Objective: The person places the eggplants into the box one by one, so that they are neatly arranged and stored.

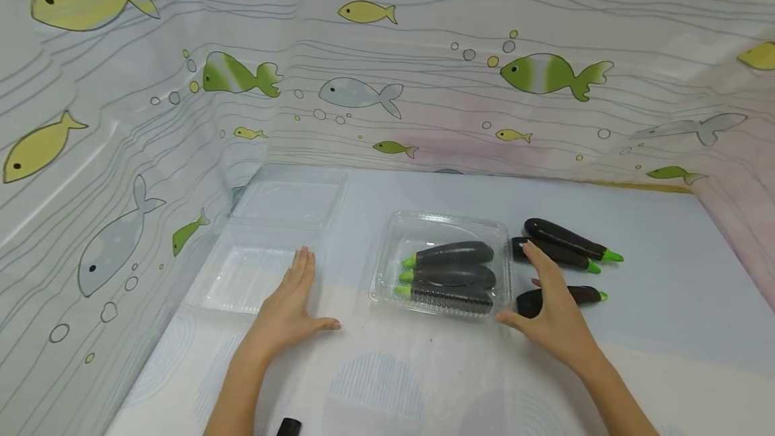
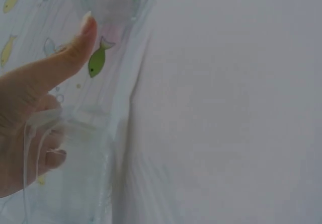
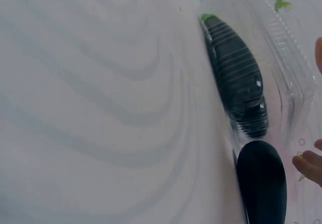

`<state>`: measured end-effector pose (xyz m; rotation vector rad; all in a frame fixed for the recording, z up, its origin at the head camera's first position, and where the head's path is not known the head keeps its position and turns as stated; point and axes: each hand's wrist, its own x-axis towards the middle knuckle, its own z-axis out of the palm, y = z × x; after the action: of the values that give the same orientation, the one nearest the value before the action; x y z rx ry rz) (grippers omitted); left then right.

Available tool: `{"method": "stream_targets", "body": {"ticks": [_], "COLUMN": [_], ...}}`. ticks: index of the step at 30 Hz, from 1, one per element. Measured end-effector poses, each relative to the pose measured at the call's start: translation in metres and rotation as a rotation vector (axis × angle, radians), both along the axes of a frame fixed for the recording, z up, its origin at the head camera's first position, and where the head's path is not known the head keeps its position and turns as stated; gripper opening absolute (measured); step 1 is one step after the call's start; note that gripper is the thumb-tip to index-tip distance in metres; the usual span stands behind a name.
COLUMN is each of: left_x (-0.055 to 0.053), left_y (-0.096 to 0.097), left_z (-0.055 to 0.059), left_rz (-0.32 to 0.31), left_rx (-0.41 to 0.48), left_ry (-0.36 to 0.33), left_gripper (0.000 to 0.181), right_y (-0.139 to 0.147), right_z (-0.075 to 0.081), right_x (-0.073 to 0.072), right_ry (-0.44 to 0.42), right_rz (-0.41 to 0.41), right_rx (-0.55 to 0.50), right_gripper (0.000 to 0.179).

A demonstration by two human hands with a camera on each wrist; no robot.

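Three toy-like dark eggplants [image 1: 449, 276] with green stems lie side by side in a clear plastic container [image 1: 383, 247], whose ridged wall shows in front of one eggplant in the right wrist view. My right hand [image 1: 551, 311] is beside the container's right edge, thumb and fingers spread, partly covering a loose eggplant [image 1: 584, 295]. Whether it touches either is unclear. At the left, my left hand [image 1: 289, 308] is spread over the near right part of an open clear container [image 1: 233, 281] and grips nothing. Its thumb [image 2: 75, 53] points away from the fingers.
Two more loose eggplants [image 1: 569, 237] lie to the right of the filled container. A fish-patterned curtain [image 1: 424, 86] hangs behind and to the left of the table [image 1: 654, 274]. A small black object [image 1: 289, 426] shows at the near edge.
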<state>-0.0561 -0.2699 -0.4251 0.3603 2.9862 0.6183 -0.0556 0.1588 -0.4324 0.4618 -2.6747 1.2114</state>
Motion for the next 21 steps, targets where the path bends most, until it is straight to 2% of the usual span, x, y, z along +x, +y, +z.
{"method": "stream_targets", "body": {"ticks": [3, 7, 12, 16, 21], "left_x": [0.001, 0.001, 0.000, 0.000, 0.001], "left_y": [-0.003, -0.004, -0.004, -0.004, -0.005], "left_z": [0.000, 0.001, 0.001, 0.001, -0.001], "left_rz": [-0.009, -0.026, -0.032, -0.030, -0.028], "left_rx": [-0.009, -0.008, -0.008, -0.001, 0.001], "left_ry": [-0.018, -0.027, -0.031, -0.028, -0.026], "left_gripper": [0.134, 0.135, 0.134, 0.133, 0.133], "right_y": [-0.004, -0.010, -0.015, -0.015, -0.016], "right_z": [0.001, -0.003, -0.013, -0.017, -0.018], "right_x": [-0.003, -0.009, -0.014, -0.015, -0.014], "right_ry": [0.064, 0.167, 0.247, 0.266, 0.234], "right_rz": [0.098, 0.223, 0.280, 0.277, 0.268], "right_rx": [0.060, 0.159, 0.251, 0.196, 0.099], "right_gripper": [0.122, 0.118, 0.110, 0.101, 0.094]}}
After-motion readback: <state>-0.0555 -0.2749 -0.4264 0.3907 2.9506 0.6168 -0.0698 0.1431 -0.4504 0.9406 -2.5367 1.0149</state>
